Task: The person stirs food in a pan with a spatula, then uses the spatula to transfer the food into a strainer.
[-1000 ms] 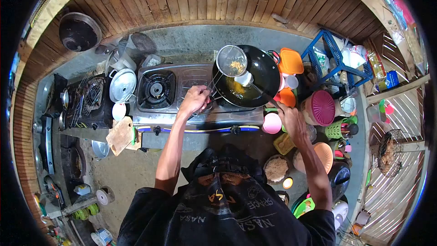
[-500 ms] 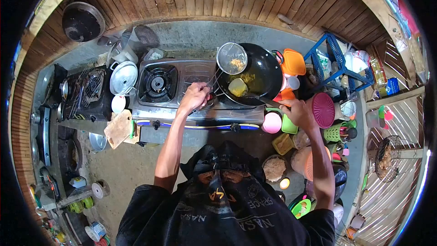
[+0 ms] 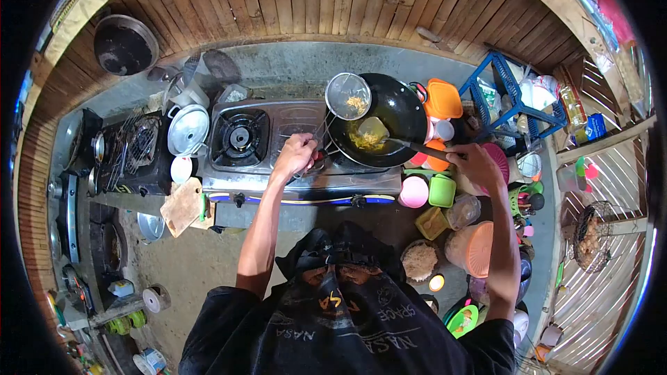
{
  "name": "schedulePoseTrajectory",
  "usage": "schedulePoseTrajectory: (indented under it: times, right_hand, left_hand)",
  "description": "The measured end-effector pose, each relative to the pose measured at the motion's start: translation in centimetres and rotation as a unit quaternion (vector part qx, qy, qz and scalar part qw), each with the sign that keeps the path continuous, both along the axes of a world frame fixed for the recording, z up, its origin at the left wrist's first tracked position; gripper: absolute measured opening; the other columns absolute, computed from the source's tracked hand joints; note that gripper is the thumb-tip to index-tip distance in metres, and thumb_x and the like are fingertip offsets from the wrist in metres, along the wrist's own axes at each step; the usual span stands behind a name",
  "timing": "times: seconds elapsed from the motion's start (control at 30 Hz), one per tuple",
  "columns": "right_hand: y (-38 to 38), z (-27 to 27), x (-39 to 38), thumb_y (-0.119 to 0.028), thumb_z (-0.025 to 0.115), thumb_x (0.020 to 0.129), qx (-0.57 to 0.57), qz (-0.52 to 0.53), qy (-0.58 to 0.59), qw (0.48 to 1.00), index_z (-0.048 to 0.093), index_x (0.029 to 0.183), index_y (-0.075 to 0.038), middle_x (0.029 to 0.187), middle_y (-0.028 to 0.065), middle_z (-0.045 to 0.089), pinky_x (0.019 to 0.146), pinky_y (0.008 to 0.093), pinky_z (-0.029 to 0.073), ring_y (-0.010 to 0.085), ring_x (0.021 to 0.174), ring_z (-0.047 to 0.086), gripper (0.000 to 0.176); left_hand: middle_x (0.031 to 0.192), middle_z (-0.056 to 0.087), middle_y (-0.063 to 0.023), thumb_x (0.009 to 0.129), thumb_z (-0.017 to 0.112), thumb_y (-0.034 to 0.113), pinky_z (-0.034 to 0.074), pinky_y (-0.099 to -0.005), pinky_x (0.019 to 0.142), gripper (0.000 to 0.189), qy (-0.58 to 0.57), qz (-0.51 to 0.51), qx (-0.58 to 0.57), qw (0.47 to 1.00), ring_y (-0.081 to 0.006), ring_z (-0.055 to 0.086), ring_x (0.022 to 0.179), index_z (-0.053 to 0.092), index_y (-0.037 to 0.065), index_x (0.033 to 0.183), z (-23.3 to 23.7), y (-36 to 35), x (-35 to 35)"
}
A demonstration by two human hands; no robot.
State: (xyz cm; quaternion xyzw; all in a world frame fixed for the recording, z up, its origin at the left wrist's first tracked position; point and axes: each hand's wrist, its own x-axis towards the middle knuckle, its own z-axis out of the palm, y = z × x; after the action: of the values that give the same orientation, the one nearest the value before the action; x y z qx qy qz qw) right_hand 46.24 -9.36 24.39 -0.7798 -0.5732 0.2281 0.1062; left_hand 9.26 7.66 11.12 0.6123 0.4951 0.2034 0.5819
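Note:
My left hand (image 3: 297, 155) is closed around the handle of a round wire strainer (image 3: 348, 96), which is held over the left rim of a dark wok (image 3: 403, 107). Small golden bits (image 3: 356, 105) lie in the strainer's mesh. The wok sits on the right side of the stove and holds yellowish oil with more bits (image 3: 366, 141) in it. My right hand (image 3: 475, 166) grips the long dark handle of a spatula (image 3: 374, 129), whose broad blade is inside the wok, by the bits.
The stove's left burner (image 3: 240, 138) is uncovered. Left of it stand a lidded metal pot (image 3: 188, 130) and a cutting board (image 3: 182, 208). On the right are an orange container (image 3: 443, 99), a blue rack (image 3: 513, 90), a pink tub (image 3: 414, 192) and a green container (image 3: 442, 190).
The spatula blade has shifted up and to the right within the wok, uncovering bits below it. My right hand has moved rightward with the handle. My left hand keeps the strainer at the wok's rim.

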Motion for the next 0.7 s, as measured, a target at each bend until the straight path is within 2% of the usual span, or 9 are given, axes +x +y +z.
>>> schedulePoseTrajectory:
  times: [0.17,0.33,0.4,0.43,0.5,0.53,0.57,0.63,0.7]
  right_hand:
    - [-0.2,1.8,1.5,-0.029,0.065,0.092,0.029,-0.006,-0.001,1.000,0.075,0.110,-0.009,0.088,0.0210,0.072,0.072,0.0435,0.053,0.0353,0.076,0.071,0.028]
    - [0.2,2.9,0.8,-0.030,0.066,0.092,0.060,-0.017,-0.015,0.998,0.074,0.110,-0.009,0.081,0.0206,0.070,0.065,0.0412,0.051,0.0320,0.068,0.069,0.028]
    - [0.3,3.6,-0.9,-0.027,0.066,0.093,0.073,-0.027,-0.020,0.997,0.071,0.115,-0.007,0.082,0.0196,0.070,0.074,0.0392,0.051,0.0296,0.074,0.069,0.030]
    - [0.4,2.9,-1.1,-0.027,0.066,0.093,0.073,-0.028,-0.019,0.997,0.071,0.115,-0.007,0.082,0.0196,0.070,0.074,0.0392,0.051,0.0296,0.074,0.069,0.030]
    - [0.5,0.9,-1.7,-0.029,0.065,0.095,0.185,0.022,-0.047,0.981,0.071,0.109,-0.008,0.077,0.0229,0.068,0.068,0.0472,0.052,0.0379,0.074,0.069,0.027]
    - [0.4,1.0,-2.6,-0.025,0.064,0.095,0.149,0.018,-0.075,0.986,0.068,0.113,-0.010,0.084,0.0236,0.069,0.072,0.0505,0.052,0.0410,0.081,0.068,0.025]
    - [0.2,0.3,-3.0,-0.025,0.064,0.095,0.150,0.019,-0.075,0.986,0.068,0.113,-0.010,0.084,0.0236,0.069,0.072,0.0505,0.052,0.0410,0.081,0.068,0.025]
    - [-0.1,-1.3,-3.9,-0.023,0.063,0.094,0.212,0.033,-0.131,0.968,0.066,0.119,-0.012,0.093,0.0227,0.069,0.073,0.0501,0.052,0.0398,0.086,0.068,0.027]
    - [-0.6,-1.8,-4.4,-0.021,0.063,0.094,0.190,0.024,-0.141,0.971,0.063,0.124,-0.015,0.098,0.0201,0.068,0.073,0.0488,0.052,0.0376,0.088,0.067,0.031]
  left_hand:
    - [0.064,0.062,-0.0081,0.098,0.050,0.015,0.043,-0.0328,0.043,0.024,0.016,-0.038,0.008,0.999,-0.0130,0.057,0.048,0.064,-0.004,0.094,-0.8,-0.1,0.8]
    - [0.065,0.061,-0.0044,0.099,0.052,0.019,0.040,-0.0297,0.042,0.026,0.048,-0.049,-0.018,0.997,-0.0107,0.056,0.049,0.065,-0.002,0.091,0.1,-1.1,2.0]
    - [0.066,0.060,-0.0025,0.099,0.055,0.021,0.039,-0.0281,0.042,0.026,0.019,-0.064,-0.040,0.997,-0.0094,0.054,0.049,0.066,0.000,0.091,0.2,-1.6,2.3]
    - [0.066,0.060,-0.0025,0.099,0.055,0.021,0.039,-0.0281,0.042,0.026,0.020,-0.064,-0.040,0.997,-0.0094,0.054,0.049,0.066,0.000,0.091,-0.1,-1.7,2.4]
    - [0.065,0.059,-0.0015,0.098,0.056,0.020,0.039,-0.0276,0.042,0.024,-0.044,-0.071,-0.103,0.991,-0.0088,0.053,0.049,0.066,-0.001,0.091,-0.3,-1.8,2.6]
    - [0.064,0.057,-0.0013,0.099,0.053,0.017,0.036,-0.0261,0.040,0.022,-0.030,-0.081,-0.095,0.992,-0.0088,0.051,0.046,0.065,-0.001,0.098,0.0,-1.9,2.7]
    - [0.064,0.057,-0.0013,0.099,0.053,0.017,0.036,-0.0261,0.040,0.022,-0.030,-0.080,-0.094,0.992,-0.0088,0.051,0.046,0.065,-0.001,0.098,0.4,-1.9,2.7]
    - [0.065,0.058,-0.0009,0.098,0.057,0.019,0.036,-0.0264,0.041,0.023,-0.060,-0.068,-0.135,0.987,-0.0084,0.051,0.047,0.065,-0.001,0.090,0.8,-2.0,2.5]
    - [0.065,0.057,-0.0009,0.098,0.057,0.019,0.036,-0.0263,0.041,0.023,-0.068,-0.062,-0.137,0.986,-0.0086,0.050,0.047,0.065,-0.001,0.090,0.7,-1.9,2.3]
